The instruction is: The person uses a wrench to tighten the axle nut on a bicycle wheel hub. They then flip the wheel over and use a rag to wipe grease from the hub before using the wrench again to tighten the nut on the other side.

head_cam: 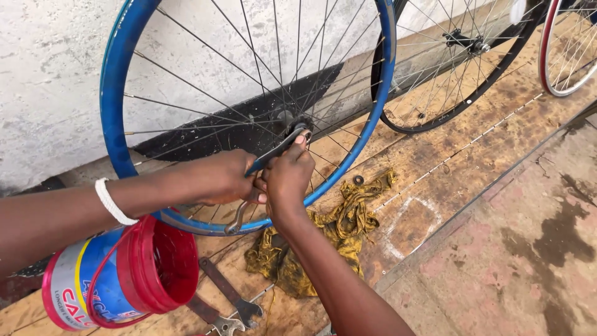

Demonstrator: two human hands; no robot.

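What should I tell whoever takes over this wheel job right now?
Left hand: gripping a wrench set on the hub of the blue wheel.
Right hand: on the same wrench, thumb near its head.
Nearby: yellow rag, small ring, two spare wrenches, red tub on its side.
Done: wrench seated. Left: whether the nut is tight or loose cannot be told.

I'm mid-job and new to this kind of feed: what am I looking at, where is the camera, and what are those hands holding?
This is one picture from a camera worn on a person's head, looking down at their own bare hands. The left hand and right hand both grip a flat wrench whose jaw sits at the hub of a blue-rimmed bicycle wheel standing on a wooden board. On the board lie a yellow rag, spare wrenches and a red-rimmed tub on its side. More wheels lean behind.
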